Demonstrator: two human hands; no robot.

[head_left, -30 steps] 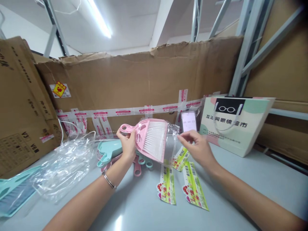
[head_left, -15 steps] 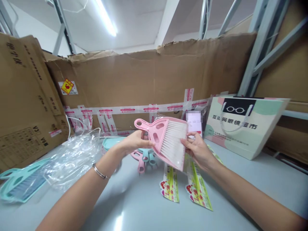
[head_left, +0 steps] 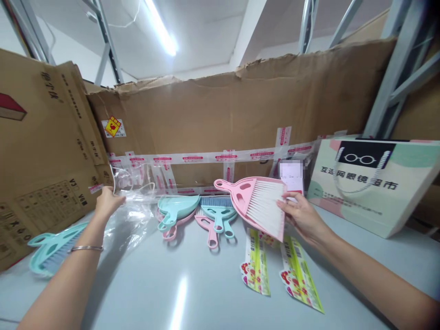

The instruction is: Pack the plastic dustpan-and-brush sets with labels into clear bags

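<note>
My right hand (head_left: 299,211) pinches the wide edge of a pink dustpan (head_left: 240,196) with a white-bristled brush (head_left: 266,204) nested in it, tilted above the table. At the left, my left hand (head_left: 109,201) is closed on a clear plastic bag (head_left: 132,220), which lies crumpled on the table. Between the hands lie a teal dustpan (head_left: 177,207) over a pink one, and teal brushes (head_left: 220,213) with a pink brush (head_left: 208,224). Beyond my left forearm is another teal dustpan and brush set (head_left: 51,250).
Printed yellow-green cards (head_left: 256,268) lie at the front right of the grey table (head_left: 144,293). A phone (head_left: 291,175) leans at the back. A paper carrier bag (head_left: 371,197) stands to the right. Cardboard boxes (head_left: 206,114) wall the back and left, with metal shelf posts behind.
My left hand has let go of the pink dustpan and moved left to the plastic bag. The dustpan stays in my right hand. The view has shifted slightly left.
</note>
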